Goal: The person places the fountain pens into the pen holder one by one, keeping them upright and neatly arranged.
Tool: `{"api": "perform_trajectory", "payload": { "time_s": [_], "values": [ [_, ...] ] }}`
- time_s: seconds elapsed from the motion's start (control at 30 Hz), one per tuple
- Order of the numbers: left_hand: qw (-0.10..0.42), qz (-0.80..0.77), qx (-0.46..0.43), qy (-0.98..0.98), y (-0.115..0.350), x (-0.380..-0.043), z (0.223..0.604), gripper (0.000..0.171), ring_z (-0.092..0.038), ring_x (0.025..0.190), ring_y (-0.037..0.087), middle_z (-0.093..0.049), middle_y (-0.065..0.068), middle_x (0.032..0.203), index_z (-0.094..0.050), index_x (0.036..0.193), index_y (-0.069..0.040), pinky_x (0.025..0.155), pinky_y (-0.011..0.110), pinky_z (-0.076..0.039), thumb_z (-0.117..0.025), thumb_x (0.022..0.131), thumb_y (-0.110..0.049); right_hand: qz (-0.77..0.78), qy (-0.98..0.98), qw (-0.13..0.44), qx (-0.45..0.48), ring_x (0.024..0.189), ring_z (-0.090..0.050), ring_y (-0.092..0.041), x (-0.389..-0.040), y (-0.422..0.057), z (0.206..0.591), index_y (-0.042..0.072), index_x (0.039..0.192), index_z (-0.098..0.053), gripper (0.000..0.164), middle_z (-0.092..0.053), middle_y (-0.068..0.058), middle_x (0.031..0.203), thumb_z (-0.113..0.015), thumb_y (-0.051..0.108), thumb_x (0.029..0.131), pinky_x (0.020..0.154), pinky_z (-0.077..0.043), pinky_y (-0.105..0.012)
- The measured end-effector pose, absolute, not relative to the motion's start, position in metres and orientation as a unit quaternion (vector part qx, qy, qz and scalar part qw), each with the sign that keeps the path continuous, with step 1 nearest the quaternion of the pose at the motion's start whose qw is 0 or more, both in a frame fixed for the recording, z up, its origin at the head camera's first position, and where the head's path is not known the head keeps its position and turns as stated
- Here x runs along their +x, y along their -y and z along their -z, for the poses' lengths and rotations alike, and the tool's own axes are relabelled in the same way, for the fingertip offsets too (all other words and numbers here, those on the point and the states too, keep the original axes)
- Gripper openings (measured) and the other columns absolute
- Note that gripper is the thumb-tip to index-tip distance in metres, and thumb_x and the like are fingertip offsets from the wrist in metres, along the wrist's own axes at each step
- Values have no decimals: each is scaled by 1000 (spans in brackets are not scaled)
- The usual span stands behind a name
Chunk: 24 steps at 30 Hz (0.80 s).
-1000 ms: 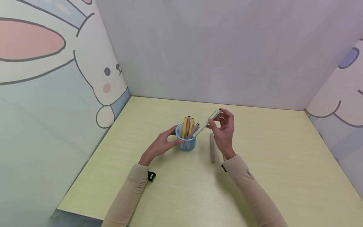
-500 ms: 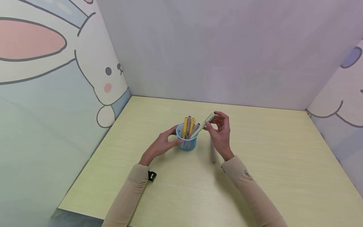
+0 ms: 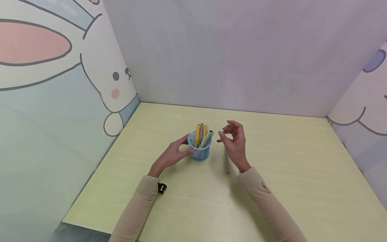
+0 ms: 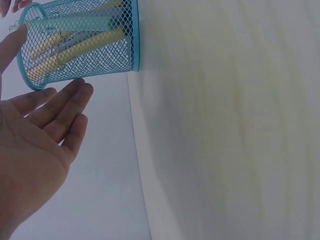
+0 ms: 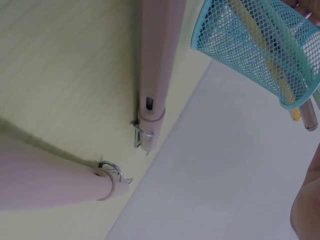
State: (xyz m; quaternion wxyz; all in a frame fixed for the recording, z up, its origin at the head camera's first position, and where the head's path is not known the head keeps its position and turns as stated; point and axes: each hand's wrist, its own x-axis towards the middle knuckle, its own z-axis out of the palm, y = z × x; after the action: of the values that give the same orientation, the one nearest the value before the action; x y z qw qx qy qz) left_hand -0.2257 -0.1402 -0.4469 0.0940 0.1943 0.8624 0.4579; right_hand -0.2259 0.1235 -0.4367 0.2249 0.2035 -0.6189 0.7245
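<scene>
Some parts are hard to see here. In the head view the far end of a mauve pen (image 3: 227, 164) on the table (image 3: 296, 174) is covered by the right hand (image 3: 237, 149); the right wrist view shows a second mauve pen (image 5: 55, 175), cut off at its left edge. The light blue mesh cup (image 3: 201, 155) is cut off in both wrist views, and how many pens lie behind the pale green pen (image 3: 206, 138) I cannot tell. The cup has a solid rim and stands upright on the table, between the hands. Inside, two yellow pens (image 3: 197, 134) are nearly upright, while the green one leans to the right rim. The left hand (image 3: 171, 155) holds the cup's left side between thumb and fingers, which are partly hidden behind it. The right hand is just right of the cup, its fingers loosely bent and somewhat spread.
</scene>
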Motion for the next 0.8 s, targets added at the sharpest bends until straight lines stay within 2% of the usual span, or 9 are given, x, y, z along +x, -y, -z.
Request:
{"api": "perform_trajectory", "payload": {
  "time_s": [0.3, 0.57, 0.67, 0.8],
  "values": [
    [86, -457, 200, -863, 141, -225, 443, 78, -50, 135, 26, -58, 8, 143, -35, 163, -16, 113, 59, -35, -70, 99, -44, -727, 612, 236, 201, 92, -59, -22, -224, -133, 437, -17, 135, -40, 47, -49, -31, 107, -64, -13, 95, 66, -60, -29],
    [89, -455, 201, -863, 142, -226, 443, 78, -49, 136, 27, -58, 10, 143, -34, 163, -14, 114, 60, -33, -69, 100, -44, -728, 616, 243, 179, 91, -58, -21, -222, -154, 440, -19, 134, -41, 47, -50, -25, 106, -64, -14, 94, 66, -60, -28],
    [92, -455, 200, -863, 142, -226, 442, 79, -49, 137, 27, -57, 10, 144, -33, 163, -15, 114, 59, -33, -69, 99, -45, -731, 616, 243, 164, 89, -59, -21, -223, -164, 443, -16, 132, -44, 44, -51, -23, 105, -65, -13, 93, 65, -60, -29],
    [93, -457, 201, -862, 142, -225, 441, 79, -49, 136, 27, -57, 9, 145, -33, 163, -15, 114, 58, -34, -69, 99, -45, -732, 618, 244, 151, 88, -60, -21, -224, -176, 446, -5, 131, -50, 42, -51, -21, 104, -65, -14, 93, 64, -60, -29]
  ]
}}
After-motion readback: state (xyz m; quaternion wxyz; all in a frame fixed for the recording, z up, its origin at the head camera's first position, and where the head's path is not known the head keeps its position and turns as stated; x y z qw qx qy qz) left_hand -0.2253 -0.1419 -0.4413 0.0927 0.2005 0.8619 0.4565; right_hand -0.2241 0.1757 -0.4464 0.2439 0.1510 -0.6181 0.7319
